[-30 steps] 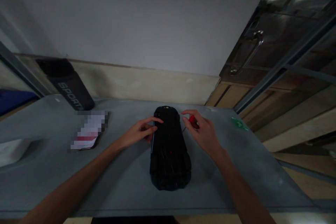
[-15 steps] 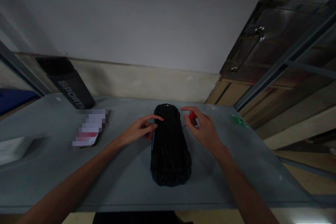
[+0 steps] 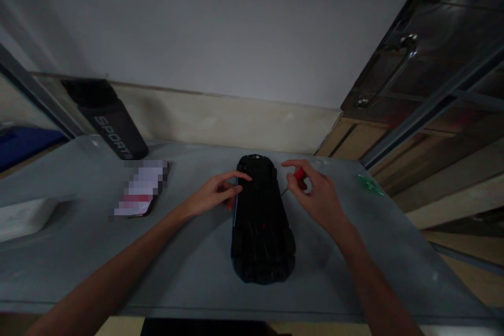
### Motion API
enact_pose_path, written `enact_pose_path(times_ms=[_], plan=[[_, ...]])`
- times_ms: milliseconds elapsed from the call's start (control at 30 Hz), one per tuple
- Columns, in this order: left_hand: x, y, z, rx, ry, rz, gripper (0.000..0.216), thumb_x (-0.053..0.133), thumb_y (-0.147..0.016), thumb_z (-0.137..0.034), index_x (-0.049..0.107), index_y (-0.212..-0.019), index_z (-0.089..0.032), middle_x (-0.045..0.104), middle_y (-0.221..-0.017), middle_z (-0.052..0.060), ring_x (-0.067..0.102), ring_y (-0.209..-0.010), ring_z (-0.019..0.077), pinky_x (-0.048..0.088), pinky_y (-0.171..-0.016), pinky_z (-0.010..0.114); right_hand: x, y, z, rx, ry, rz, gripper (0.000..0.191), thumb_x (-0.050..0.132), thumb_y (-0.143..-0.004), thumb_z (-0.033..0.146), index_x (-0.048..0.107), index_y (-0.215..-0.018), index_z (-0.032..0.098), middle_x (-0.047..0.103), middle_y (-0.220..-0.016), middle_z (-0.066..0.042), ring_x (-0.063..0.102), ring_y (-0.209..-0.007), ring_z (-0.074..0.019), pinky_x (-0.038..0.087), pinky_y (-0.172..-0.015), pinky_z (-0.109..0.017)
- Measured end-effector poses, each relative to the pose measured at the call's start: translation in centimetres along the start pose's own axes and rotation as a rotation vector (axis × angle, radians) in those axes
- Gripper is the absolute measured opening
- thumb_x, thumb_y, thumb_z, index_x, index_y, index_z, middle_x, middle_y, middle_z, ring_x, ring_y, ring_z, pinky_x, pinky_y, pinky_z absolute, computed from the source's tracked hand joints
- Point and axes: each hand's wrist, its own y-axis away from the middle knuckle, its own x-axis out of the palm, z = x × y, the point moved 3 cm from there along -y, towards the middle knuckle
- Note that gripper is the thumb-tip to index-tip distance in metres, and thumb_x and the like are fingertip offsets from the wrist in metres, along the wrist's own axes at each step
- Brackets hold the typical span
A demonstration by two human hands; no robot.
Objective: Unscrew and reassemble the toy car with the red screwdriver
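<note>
A black toy car (image 3: 262, 205) lies upside down on the grey table, its underside facing up and a small red dot showing on it. My left hand (image 3: 220, 189) holds the car's left edge, with the index finger stretched over the underside and the thumb at the side. Just right of the car, my right hand (image 3: 311, 184) has its fingers curled round a screwdriver with a red handle (image 3: 300, 174). Its thin shaft points down and left towards the car's side; whether the tip touches the car I cannot tell. The right index finger is raised off the handle.
On the left of the table (image 3: 189, 278) are a phone (image 3: 144, 186), a dark bottle (image 3: 112, 123) marked SPORT and a white object (image 3: 27, 216). A small green piece (image 3: 370, 185) lies at the right. Behind rises a wall; a metal handle (image 3: 394, 73) shows at upper right.
The whole view has shifted slightly, so things appear further right. My right hand with the screwdriver sits a little further from the car. The left hand keeps its place on the car.
</note>
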Motion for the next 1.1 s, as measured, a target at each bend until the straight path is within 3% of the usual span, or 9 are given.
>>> enact_pose_path(times_ms=[133, 333, 500, 600, 700, 833, 967, 1100], plan=[[0.0, -0.1, 0.3, -0.003, -0.006, 0.008, 0.048, 0.063, -0.104, -0.051, 0.064, -0.142, -0.021, 0.062, -0.06, -0.005, 0.059, -0.054, 0.0128, 0.042, -0.056, 0.022, -0.2, 0.0, 0.3, -0.023, -0.045, 0.058, 0.031, 0.052, -0.1, 0.024, 0.066, -0.127, 0.025, 0.066, -0.078, 0.001, 0.066, -0.068, -0.0179, 0.049, -0.062, -0.028], [-0.1, -0.1, 0.4, -0.009, -0.012, 0.009, 0.051, 0.063, -0.104, -0.052, 0.063, -0.143, -0.02, 0.063, -0.06, -0.004, 0.06, -0.054, 0.0133, 0.041, -0.054, 0.022, -0.5, -0.2, 0.5, 0.04, -0.015, 0.053, 0.016, 0.058, -0.104, 0.033, 0.07, -0.112, 0.026, 0.058, -0.065, 0.005, 0.056, -0.054, -0.015, 0.046, -0.059, -0.028], [-0.1, -0.1, 0.3, -0.016, -0.009, 0.011, 0.05, 0.064, -0.103, -0.05, 0.063, -0.143, -0.019, 0.062, -0.061, -0.005, 0.059, -0.054, 0.0132, 0.04, -0.053, 0.022, -0.9, -0.2, 0.8, 0.013, -0.059, 0.114, 0.024, 0.053, -0.103, 0.027, 0.067, -0.122, 0.026, 0.067, -0.081, 0.001, 0.064, -0.069, -0.0177, 0.049, -0.064, -0.029], [0.0, -0.1, 0.1, -0.013, -0.01, 0.008, 0.049, 0.063, -0.104, -0.049, 0.064, -0.142, -0.019, 0.061, -0.06, -0.005, 0.059, -0.054, 0.0134, 0.04, -0.054, 0.023, -0.8, -0.2, 0.5, 0.046, -0.067, 0.111, 0.02, 0.054, -0.106, 0.034, 0.069, -0.117, 0.026, 0.061, -0.072, 0.003, 0.059, -0.061, -0.0163, 0.047, -0.062, -0.029], [0.1, 0.0, -0.1, -0.007, -0.007, 0.002, 0.05, 0.061, -0.104, -0.049, 0.063, -0.142, -0.017, 0.059, -0.058, -0.005, 0.057, -0.054, 0.0134, 0.042, -0.056, 0.023, -0.6, -0.2, 0.3, 0.059, -0.083, 0.107, 0.017, 0.058, -0.102, 0.029, 0.068, -0.115, 0.026, 0.054, -0.067, 0.006, 0.054, -0.056, -0.015, 0.045, -0.06, -0.028], [0.1, -0.1, 0.1, 0.003, -0.001, 0.003, 0.053, 0.062, -0.104, -0.052, 0.062, -0.143, -0.016, 0.059, -0.058, -0.006, 0.056, -0.053, 0.0131, 0.042, -0.055, 0.022, -0.5, -0.2, 0.3, 0.022, -0.128, 0.138, 0.029, 0.054, -0.095, 0.021, 0.064, -0.122, 0.025, 0.062, -0.079, 0.002, 0.063, -0.07, -0.0172, 0.048, -0.065, -0.028], [0.0, -0.2, 0.8, 0.022, -0.002, 0.01, 0.054, 0.063, -0.103, -0.054, 0.062, -0.143, -0.017, 0.06, -0.058, -0.005, 0.056, -0.053, 0.0127, 0.04, -0.053, 0.021, -0.5, -0.3, -0.1, 0.088, -0.113, 0.131, 0.019, 0.055, -0.103, 0.034, 0.067, -0.114, 0.026, 0.061, -0.072, 0.004, 0.06, -0.061, -0.0166, 0.047, -0.062, -0.029], [-0.1, -0.2, 0.8, 0.033, -0.002, 0.009, 0.051, 0.062, -0.104, -0.053, 0.063, -0.142, -0.018, 0.062, -0.057, -0.005, 0.056, -0.051, 0.0122, 0.034, -0.05, 0.02, -0.8, -0.5, -0.7, 0.121, -0.126, 0.09, 0.017, 0.059, -0.102, 0.038, 0.068, -0.109, 0.027, 0.064, -0.071, 0.003, 0.062, -0.062, -0.0176, 0.045, -0.059, -0.029]])
